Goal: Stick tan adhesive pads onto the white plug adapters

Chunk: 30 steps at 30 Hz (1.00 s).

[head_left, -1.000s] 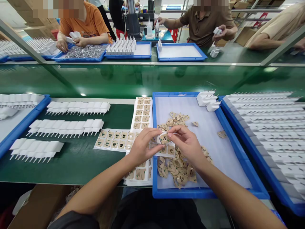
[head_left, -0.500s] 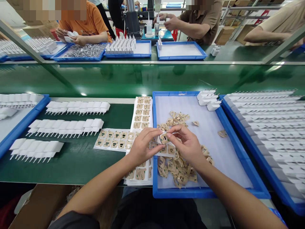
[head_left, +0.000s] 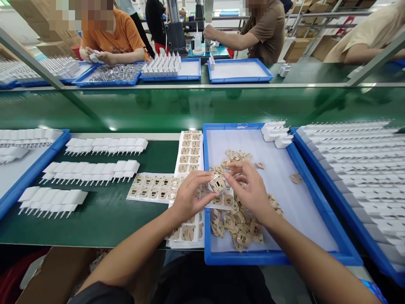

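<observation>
Between the thumb and fingers of my left hand (head_left: 189, 195) is a white plug adapter, its end face turned up toward me. A tan adhesive sticker (head_left: 217, 184) with a small dark slot covers that face. My right hand (head_left: 251, 190) hovers just right of it, thumb and forefinger slightly apart, with nothing visible between them. Below both hands, a sticker sheet (head_left: 227, 202) overlaps the edge of a blue tray (head_left: 206, 230). Loose tan backing pieces (head_left: 242, 238) are heaped inside the tray. Another sticker sheet (head_left: 148, 187) extends left of my left hand.
Rows of white plug adapters (head_left: 91, 171) lie on the green table at left. More adapters (head_left: 276, 134) sit at the tray's far right corner. A full tray of adapters (head_left: 354, 177) stands on the right. Across the green partition, co-workers sit behind blue trays (head_left: 240, 79).
My right hand has drawn back slightly from the adapter, and its fingers have parted. The sticker face now shows more fully. My left hand keeps its hold.
</observation>
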Tool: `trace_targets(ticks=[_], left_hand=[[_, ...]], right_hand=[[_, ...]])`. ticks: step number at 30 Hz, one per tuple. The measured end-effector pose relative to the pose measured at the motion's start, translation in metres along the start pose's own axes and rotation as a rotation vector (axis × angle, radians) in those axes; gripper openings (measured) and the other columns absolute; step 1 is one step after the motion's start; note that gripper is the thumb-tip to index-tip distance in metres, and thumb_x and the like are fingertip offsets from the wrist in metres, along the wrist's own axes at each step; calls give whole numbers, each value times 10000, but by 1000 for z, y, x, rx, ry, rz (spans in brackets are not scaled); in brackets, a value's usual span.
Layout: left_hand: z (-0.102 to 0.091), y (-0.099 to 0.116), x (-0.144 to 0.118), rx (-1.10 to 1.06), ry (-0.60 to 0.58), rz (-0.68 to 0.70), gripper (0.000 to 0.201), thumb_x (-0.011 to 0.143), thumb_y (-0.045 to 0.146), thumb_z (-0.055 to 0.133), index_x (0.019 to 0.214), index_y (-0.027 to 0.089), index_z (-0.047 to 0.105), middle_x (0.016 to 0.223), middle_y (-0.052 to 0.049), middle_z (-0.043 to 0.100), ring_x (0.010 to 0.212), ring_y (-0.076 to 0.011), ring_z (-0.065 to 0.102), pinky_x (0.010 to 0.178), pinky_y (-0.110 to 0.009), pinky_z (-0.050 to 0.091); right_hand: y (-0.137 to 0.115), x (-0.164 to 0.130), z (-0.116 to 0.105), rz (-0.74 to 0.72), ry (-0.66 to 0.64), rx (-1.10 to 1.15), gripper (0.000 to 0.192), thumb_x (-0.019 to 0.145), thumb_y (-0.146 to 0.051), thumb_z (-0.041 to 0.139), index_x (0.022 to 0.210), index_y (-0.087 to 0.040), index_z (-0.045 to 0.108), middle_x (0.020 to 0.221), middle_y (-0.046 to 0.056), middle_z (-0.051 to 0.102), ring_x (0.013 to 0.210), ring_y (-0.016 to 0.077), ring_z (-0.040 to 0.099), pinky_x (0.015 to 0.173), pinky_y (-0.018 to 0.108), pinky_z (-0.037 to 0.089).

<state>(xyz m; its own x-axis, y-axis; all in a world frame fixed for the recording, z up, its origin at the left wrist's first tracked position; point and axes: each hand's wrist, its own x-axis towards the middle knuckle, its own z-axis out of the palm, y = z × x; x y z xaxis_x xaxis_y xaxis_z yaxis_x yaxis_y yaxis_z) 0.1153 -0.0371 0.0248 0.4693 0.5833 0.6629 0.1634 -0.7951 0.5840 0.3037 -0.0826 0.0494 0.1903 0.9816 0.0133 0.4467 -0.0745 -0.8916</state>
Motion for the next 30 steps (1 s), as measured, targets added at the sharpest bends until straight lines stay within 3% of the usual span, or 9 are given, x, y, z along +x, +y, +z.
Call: trace_targets(ticks=[2, 6, 10, 15, 20, 30], left_hand=[[-1, 0, 0, -10, 21, -22, 449, 772, 198, 744, 1164, 181, 525, 1123, -91, 623, 1093, -188, 590, 933, -360, 507], [0, -1, -2, 11, 69, -19, 431, 776, 161, 729, 1155, 183, 525, 1112, -81, 615, 1088, -170, 586, 934, -346, 504], [4, -4, -3, 26, 125, 10, 426, 767, 183, 745, 1121, 184, 508, 1092, -80, 608, 1068, -168, 587, 905, -342, 515], [8, -1, -3, 43, 107, 45, 405, 780, 154, 718, 1113, 171, 487, 1085, -92, 587, 1040, -161, 580, 875, -333, 519], [7, 2, -2, 82, 111, 153, 415, 770, 116, 713, 1117, 147, 487, 1066, -113, 580, 1012, -172, 580, 838, -331, 517], [10, -1, -7, 169, 94, 239, 469, 752, 94, 714, 1155, 145, 478, 1105, -118, 572, 1060, -185, 560, 886, -350, 516]], right_hand=[[0, 2, -1, 89, -130, 177, 518, 784, -535, 575, 1161, -181, 550, 1156, 55, 555, 1017, -11, 568, 795, 60, 529], [-3, -1, 3, 95, -360, 339, 581, 739, -475, 650, 1244, -220, 519, 1342, 58, 463, 1224, 35, 522, 883, 89, 561], [-2, -2, 8, 101, -337, 463, 441, 804, -454, 583, 1176, -217, 592, 1340, 30, 487, 1239, 20, 524, 975, 100, 538], [1, -2, 15, 69, -258, 471, 387, 793, -453, 601, 1065, -177, 588, 1229, 21, 550, 1208, 0, 530, 1043, 112, 488], [2, -3, 18, 38, -214, 515, 332, 771, -423, 635, 958, -152, 590, 1159, 21, 563, 1177, 3, 538, 1006, 110, 480], [0, -7, 21, 14, -176, 528, 326, 761, -409, 641, 896, -126, 553, 1103, 17, 559, 1096, -16, 553, 949, 93, 481]])
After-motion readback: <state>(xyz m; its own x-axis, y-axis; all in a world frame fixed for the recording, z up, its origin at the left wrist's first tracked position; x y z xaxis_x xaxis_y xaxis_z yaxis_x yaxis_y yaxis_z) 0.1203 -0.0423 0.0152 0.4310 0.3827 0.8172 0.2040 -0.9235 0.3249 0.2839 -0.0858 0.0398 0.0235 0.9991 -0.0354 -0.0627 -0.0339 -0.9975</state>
